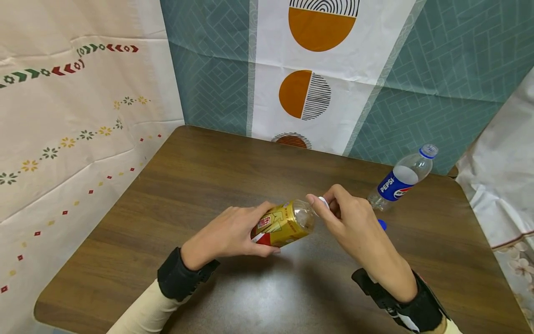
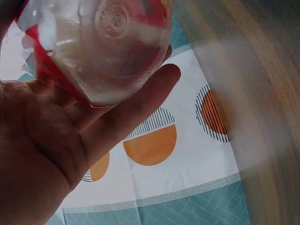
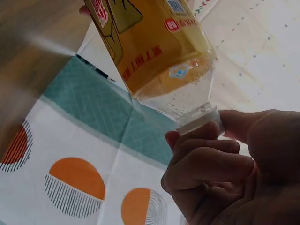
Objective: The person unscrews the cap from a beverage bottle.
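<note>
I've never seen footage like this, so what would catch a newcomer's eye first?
Probably the gold bottle over the middle of the table, gripped by the left hand while the right hand pinches its white cap. Next, the Pepsi bottle standing uncapped at the right, and the orange half-circles on the cloth behind the table.

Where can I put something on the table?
Left of the left hand, out to the left edge of the table, it's bare. So is the patch between the yellow-labelled bottle and the back cloth. The right side is crowded: Pepsi bottle, blue cap, right hand.
</note>
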`<state>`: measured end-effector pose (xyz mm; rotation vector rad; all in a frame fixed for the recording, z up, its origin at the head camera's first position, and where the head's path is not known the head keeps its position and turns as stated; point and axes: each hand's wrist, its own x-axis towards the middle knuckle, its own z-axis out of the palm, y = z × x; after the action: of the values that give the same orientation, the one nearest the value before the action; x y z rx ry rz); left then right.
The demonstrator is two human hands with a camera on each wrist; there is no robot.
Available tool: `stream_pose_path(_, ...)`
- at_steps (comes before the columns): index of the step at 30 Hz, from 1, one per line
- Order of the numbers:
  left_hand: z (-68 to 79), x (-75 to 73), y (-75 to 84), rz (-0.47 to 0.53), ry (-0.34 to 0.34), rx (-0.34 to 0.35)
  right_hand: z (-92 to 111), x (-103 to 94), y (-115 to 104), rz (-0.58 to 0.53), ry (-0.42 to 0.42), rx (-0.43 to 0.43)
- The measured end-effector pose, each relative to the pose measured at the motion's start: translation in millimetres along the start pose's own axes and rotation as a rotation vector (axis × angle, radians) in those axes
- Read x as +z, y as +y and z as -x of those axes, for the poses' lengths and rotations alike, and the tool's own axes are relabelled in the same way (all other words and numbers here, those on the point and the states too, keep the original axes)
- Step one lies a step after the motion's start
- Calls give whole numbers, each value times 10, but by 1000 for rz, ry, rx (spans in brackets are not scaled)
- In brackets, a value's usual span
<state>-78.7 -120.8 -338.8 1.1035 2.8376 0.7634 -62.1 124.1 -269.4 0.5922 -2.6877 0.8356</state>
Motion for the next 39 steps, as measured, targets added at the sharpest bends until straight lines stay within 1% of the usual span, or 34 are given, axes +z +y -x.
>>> stream_pose_path(3,-1,-17,8,13,9,11,0,13,20,-16,19,-62)
stream_pose_path(6,6,-43,14,68,8,23,8,6,28,-24,26,-132)
stream_pose_path(9,21,-58,12,135,-5,27,23,-23,23,-32,9,-193)
stream_pose_path(12,33,-58,11,177,-20,24,35,-54,15,-45,-17,-227)
stream_pose_path(17,30,-50,11,203,-26,45,44,-88,19,-45,-31,-262)
stream_pose_path(23,24,-47,8,243,-44,67,47,-123,52,-69,-61,-346)
stream_pose_path(26,23,-44,7,257,-57,71,53,-135,62,-81,-63,-391)
stream_pose_path(29,19,-40,7,258,-65,76,60,-139,63,-74,-48,-440)
stream_pose_path(35,14,-28,6,233,-57,94,63,-130,62,-55,-18,-537)
stream_pose_path(39,12,-23,6,239,-65,94,79,-132,94,-40,-37,-558)
